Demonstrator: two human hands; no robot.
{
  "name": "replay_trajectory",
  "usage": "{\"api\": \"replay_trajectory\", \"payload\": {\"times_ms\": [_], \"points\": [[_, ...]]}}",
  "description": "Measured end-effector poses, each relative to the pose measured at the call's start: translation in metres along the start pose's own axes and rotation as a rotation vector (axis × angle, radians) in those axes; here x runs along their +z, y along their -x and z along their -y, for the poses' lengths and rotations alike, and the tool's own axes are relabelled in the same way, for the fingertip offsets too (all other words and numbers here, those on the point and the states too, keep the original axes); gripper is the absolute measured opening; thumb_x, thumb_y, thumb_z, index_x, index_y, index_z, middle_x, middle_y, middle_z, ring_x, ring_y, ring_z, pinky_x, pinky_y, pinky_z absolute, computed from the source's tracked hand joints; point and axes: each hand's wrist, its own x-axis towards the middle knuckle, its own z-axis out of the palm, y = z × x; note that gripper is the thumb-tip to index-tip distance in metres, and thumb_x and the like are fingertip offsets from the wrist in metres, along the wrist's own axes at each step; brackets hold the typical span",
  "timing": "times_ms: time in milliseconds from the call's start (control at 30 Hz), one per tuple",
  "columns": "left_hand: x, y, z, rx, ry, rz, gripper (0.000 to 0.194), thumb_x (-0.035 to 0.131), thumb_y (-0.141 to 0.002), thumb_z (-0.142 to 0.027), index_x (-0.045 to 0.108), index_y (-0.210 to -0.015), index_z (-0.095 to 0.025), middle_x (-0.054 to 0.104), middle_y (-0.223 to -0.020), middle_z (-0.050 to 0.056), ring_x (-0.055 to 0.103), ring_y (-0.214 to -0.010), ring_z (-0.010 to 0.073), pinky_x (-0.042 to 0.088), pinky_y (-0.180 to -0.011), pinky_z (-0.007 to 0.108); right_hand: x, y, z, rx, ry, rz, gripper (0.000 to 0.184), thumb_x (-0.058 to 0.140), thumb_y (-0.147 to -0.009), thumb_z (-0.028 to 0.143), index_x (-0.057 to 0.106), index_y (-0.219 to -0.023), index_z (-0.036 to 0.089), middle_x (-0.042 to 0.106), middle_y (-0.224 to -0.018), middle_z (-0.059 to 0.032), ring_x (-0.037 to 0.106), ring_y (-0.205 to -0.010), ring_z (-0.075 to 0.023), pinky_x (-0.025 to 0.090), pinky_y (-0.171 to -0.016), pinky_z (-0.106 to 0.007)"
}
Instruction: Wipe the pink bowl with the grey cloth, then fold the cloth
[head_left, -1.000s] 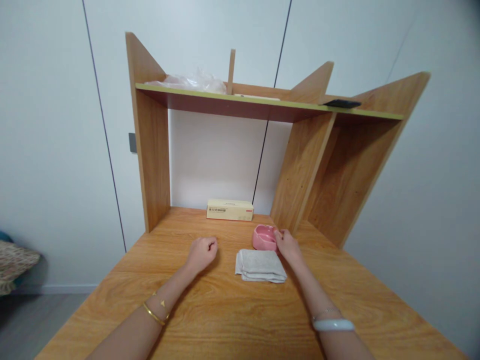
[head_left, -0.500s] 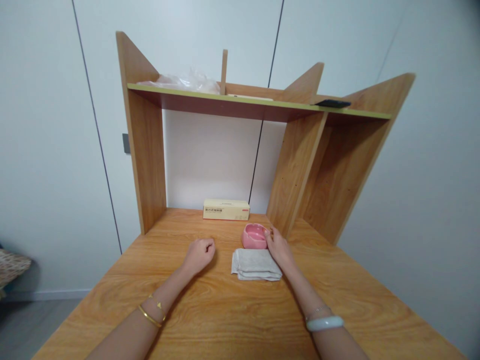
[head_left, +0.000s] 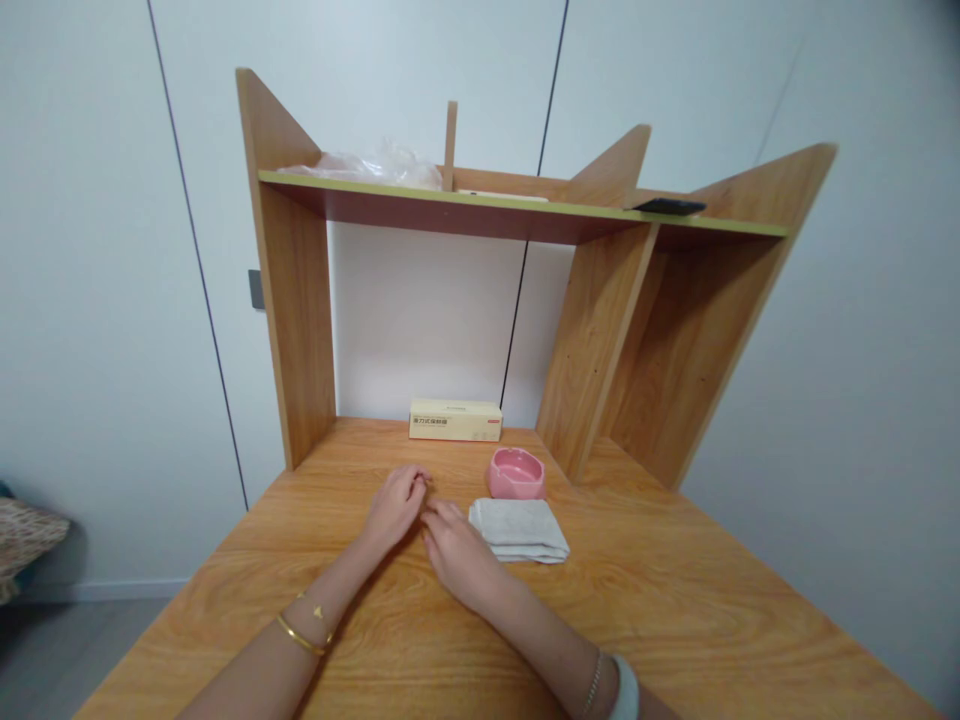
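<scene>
My left hand point(head_left: 396, 508) rests low over the wooden desk, its fingers curled in; whatever they may hold is hidden. Close beside it is my right hand point(head_left: 459, 558), fingers bent and drawn together, their tips near the left fingers. I cannot make out anything between them. A pink ashtray-like bowl point(head_left: 516, 492) with a notched rim stands to the right, apart from both hands. In front of the bowl lies a folded grey cloth point(head_left: 525, 530), its left edge next to my right hand.
A cream box point(head_left: 455, 421) with printed lettering lies at the back of the desk point(head_left: 420, 640). Above it runs a wooden shelf unit point(head_left: 442, 210), bearing a clear plastic bag point(head_left: 382, 165) and a flat dark object point(head_left: 670, 206). Upright panels flank the desk's rear.
My right hand has left the pink bowl and moved left across the cloth to my left hand. The left hand has turned slightly, fingers still curled. Bowl and cloth stay put.
</scene>
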Motion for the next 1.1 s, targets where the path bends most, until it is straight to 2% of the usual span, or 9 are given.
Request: {"api": "replay_trajectory", "payload": {"times_ms": [100,200,367,433,1100], "points": [[0.002,0.001,0.001,0.033,0.038,0.034,0.028,0.032,-0.086,-0.026,0.057,-0.088,-0.017,0.063,-0.094,0.007,0.054,-0.094,0.0184,0.039,-0.085,0.031,0.004,0.008,0.006,-0.032,-0.049,0.096,0.037,0.046,-0.080,0.017,0.047,-0.117,0.013,0.046,-0.124,-0.0132,0.038,-0.118,-0.0242,0.033,-0.099,-0.039],[0.006,0.006,-0.001,0.077,0.085,0.102,0.029,0.033,-0.087,-0.030,0.058,-0.095,-0.017,0.063,-0.101,0.006,0.054,-0.098,0.0173,0.039,-0.089,0.029,-0.001,0.011,0.005,-0.033,-0.129,0.207,0.049,0.047,-0.082,0.026,0.037,-0.127,0.011,0.040,-0.132,-0.0145,0.031,-0.125,-0.0239,0.026,-0.104,-0.040],[0.015,0.012,-0.001,0.081,0.133,0.344,0.035,0.037,-0.086,-0.031,0.055,-0.112,-0.018,0.057,-0.117,0.007,0.048,-0.110,0.0180,0.033,-0.097,0.031,-0.008,0.011,-0.001,0.033,-0.229,0.326,0.060,0.047,-0.082,0.032,0.028,-0.133,0.006,0.028,-0.139,-0.0178,0.024,-0.129,-0.0235,0.021,-0.106,-0.038],[0.016,0.013,0.000,0.064,0.132,0.389,0.037,0.038,-0.085,-0.030,0.053,-0.116,-0.017,0.055,-0.121,0.007,0.048,-0.112,0.0186,0.033,-0.097,0.031,-0.009,0.011,-0.002,0.035,-0.241,0.336,0.060,0.047,-0.082,0.032,0.029,-0.133,0.008,0.026,-0.140,-0.0170,0.021,-0.130,-0.0229,0.020,-0.106,-0.038],[0.018,0.013,0.002,0.059,0.105,0.408,0.037,0.037,-0.084,-0.028,0.056,-0.113,-0.016,0.054,-0.122,0.009,0.048,-0.112,0.0179,0.034,-0.098,0.031,-0.008,0.011,-0.005,0.020,-0.289,0.343,0.056,0.047,-0.081,0.028,0.032,-0.133,0.011,0.029,-0.140,-0.0148,0.024,-0.129,-0.0218,0.020,-0.106,-0.037]]}}
